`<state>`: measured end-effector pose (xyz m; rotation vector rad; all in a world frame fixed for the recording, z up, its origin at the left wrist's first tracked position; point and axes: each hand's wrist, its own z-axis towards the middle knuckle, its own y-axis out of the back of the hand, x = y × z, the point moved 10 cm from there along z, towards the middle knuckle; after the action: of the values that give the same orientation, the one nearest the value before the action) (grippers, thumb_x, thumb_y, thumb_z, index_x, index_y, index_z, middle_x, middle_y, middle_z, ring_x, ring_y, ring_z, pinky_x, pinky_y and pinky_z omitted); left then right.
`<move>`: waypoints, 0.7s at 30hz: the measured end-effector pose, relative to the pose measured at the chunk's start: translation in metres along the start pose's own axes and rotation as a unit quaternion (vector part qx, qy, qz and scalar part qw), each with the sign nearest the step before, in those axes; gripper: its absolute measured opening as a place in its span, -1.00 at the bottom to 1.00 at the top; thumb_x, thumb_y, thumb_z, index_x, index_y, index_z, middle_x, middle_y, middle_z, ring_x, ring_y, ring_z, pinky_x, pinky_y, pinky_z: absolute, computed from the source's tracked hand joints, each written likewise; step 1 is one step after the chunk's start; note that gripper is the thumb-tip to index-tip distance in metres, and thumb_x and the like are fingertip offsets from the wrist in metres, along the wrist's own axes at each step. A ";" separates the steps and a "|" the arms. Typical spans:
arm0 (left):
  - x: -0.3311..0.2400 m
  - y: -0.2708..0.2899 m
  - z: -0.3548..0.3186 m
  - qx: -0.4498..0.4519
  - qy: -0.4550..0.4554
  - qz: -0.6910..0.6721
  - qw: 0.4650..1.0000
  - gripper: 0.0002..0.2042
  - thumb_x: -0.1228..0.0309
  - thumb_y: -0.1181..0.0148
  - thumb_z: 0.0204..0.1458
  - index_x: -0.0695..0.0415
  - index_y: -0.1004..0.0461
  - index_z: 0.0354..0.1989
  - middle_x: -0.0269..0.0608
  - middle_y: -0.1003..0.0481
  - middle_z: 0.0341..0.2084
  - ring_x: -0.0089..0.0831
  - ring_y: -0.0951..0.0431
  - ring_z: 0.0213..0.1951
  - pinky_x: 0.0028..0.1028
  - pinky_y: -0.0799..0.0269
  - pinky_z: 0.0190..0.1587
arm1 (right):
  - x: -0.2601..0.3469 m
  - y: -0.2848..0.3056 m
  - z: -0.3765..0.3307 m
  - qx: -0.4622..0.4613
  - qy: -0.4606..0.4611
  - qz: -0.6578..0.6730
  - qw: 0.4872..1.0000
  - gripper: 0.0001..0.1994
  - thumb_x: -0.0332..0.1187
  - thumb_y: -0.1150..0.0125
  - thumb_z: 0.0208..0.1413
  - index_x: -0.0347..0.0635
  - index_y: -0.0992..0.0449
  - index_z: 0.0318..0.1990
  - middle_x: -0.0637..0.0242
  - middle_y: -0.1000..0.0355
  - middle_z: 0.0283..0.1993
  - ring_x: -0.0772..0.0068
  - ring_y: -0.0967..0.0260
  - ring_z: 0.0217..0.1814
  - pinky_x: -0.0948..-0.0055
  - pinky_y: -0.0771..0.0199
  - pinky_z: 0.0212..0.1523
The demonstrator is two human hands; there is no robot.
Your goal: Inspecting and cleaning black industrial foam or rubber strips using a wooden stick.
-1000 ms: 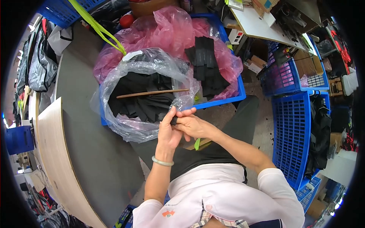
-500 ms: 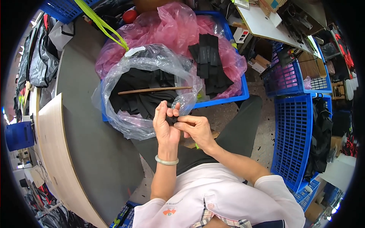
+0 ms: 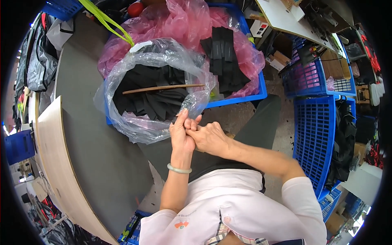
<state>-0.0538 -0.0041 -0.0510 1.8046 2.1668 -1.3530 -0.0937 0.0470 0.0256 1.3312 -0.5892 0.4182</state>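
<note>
My left hand [image 3: 182, 134], with a pale bangle [image 3: 179, 168] at its wrist, is held palm inward with the fingers curled. Against its palm and fingers presses my right hand [image 3: 212, 139], closed, with its knuckles up. Whatever lies between the two hands is hidden. Just beyond them stands a clear plastic bag [image 3: 134, 132], its mouth spread wide. Black fabric strips [image 3: 143, 77] fill it, and a thin brown wooden stick [image 3: 163, 88] lies across them. To the right, more black strips [image 3: 222, 53] are stacked on pink plastic film [image 3: 183, 20].
A blue crate [image 3: 241, 99] holds the film and the bag. Along the left runs a grey surface [image 3: 94, 122] with a wooden board [image 3: 57, 163] beside it. Blue baskets [image 3: 312, 143] stand at the right, below a white tabletop [image 3: 281, 18]. Yellow-green straps [image 3: 108, 24] hang at upper left.
My right hand has turned from a fingertip pinch to a closed grip against the left hand, its elbow swinging outward and up. My left fingers have curled in more. The view has shifted slightly.
</note>
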 end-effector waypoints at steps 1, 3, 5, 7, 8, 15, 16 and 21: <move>0.010 0.011 0.008 0.000 0.018 -0.006 1.000 -0.82 0.44 -0.12 0.07 0.09 -0.33 -0.56 -0.44 -0.16 -0.82 -0.57 -0.22 -0.71 -0.35 -0.48 -0.13 | -0.004 -0.005 0.001 0.000 0.001 0.000 1.000 -0.81 -0.37 -0.10 -0.08 -0.07 -0.45 -0.24 0.23 -0.43 -0.51 0.16 -0.41 -0.62 0.28 -0.33 -0.70; 0.020 0.018 0.012 -0.020 0.030 0.013 0.999 -0.80 0.39 -0.14 0.07 0.08 -0.33 -0.57 -0.44 -0.17 -0.82 -0.55 -0.24 -0.69 -0.33 -0.47 -0.12 | -0.015 -0.032 -0.002 0.066 0.037 -0.081 0.994 -0.84 -0.37 -0.04 -0.06 -0.10 -0.45 -0.28 0.21 -0.45 -0.56 0.15 -0.43 -0.61 0.23 -0.34 -0.69; 0.020 0.025 0.015 -0.048 0.036 0.029 0.998 -0.78 0.35 -0.16 0.07 0.08 -0.33 -0.58 -0.43 -0.18 -0.82 -0.54 -0.25 -0.68 -0.30 -0.47 -0.10 | -0.015 -0.030 0.000 0.064 0.048 -0.050 0.996 -0.85 -0.39 -0.04 -0.07 -0.12 -0.44 -0.30 0.19 -0.45 -0.57 0.14 -0.42 -0.63 0.22 -0.33 -0.69; 0.027 0.032 0.020 -0.072 0.110 -0.038 0.991 -0.71 0.23 -0.20 0.04 0.05 -0.32 -0.62 -0.41 -0.21 -0.82 -0.52 -0.29 -0.66 -0.24 -0.46 -0.09 | -0.015 -0.030 -0.002 0.059 0.004 -0.043 0.997 -0.81 -0.41 -0.03 -0.07 -0.11 -0.43 -0.24 0.16 -0.42 -0.62 0.13 -0.41 -0.65 0.21 -0.32 -0.69; 0.021 0.040 0.024 -0.089 0.119 -0.083 0.985 -0.66 0.15 -0.22 0.01 0.02 -0.30 -0.68 -0.41 -0.21 -0.84 -0.51 -0.31 -0.65 -0.20 -0.45 -0.10 | -0.006 -0.029 -0.004 0.093 -0.019 -0.058 0.994 -0.75 -0.42 -0.04 -0.08 -0.08 -0.42 -0.18 0.13 -0.40 -0.66 0.12 -0.40 -0.66 0.21 -0.32 -0.68; -0.002 0.032 0.043 -0.046 0.024 -0.032 0.998 -0.61 0.21 -0.18 0.05 0.07 -0.22 -0.71 -0.25 -0.24 -0.83 -0.19 -0.50 -0.52 -0.27 -0.43 -0.24 | -0.031 -0.047 0.042 0.049 -0.028 -0.027 0.998 -0.82 -0.40 -0.11 -0.16 -0.19 -0.43 -0.33 0.09 -0.44 -0.54 0.08 -0.46 -0.44 0.11 -0.41 -0.53; -0.008 0.043 0.055 -0.033 0.030 -0.064 0.997 -0.61 0.20 -0.19 0.04 0.07 -0.23 -0.72 -0.24 -0.28 -0.80 -0.13 -0.53 -0.41 -0.25 -0.43 -0.22 | -0.026 -0.054 0.056 0.113 -0.008 -0.025 0.993 -0.84 -0.42 -0.10 -0.16 -0.19 -0.44 -0.35 0.10 -0.44 -0.52 0.08 -0.46 -0.43 0.10 -0.41 -0.51; -0.092 0.119 0.075 -0.138 0.015 -0.243 0.960 -0.62 0.13 -0.13 0.05 0.02 -0.29 -0.73 -0.20 -0.49 -0.62 -0.34 -0.53 -0.30 -0.28 -0.30 -0.03 | -0.065 -0.012 0.095 -0.155 -0.012 0.037 0.987 -0.85 -0.43 -0.15 -0.14 -0.14 -0.47 -0.34 0.20 -0.44 -0.41 0.10 -0.43 -0.32 0.15 -0.42 -0.41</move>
<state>0.0365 -0.1273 -0.1213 1.2505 2.7698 -1.0022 -0.1523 -0.0457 -0.0116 1.0205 -0.6952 0.3539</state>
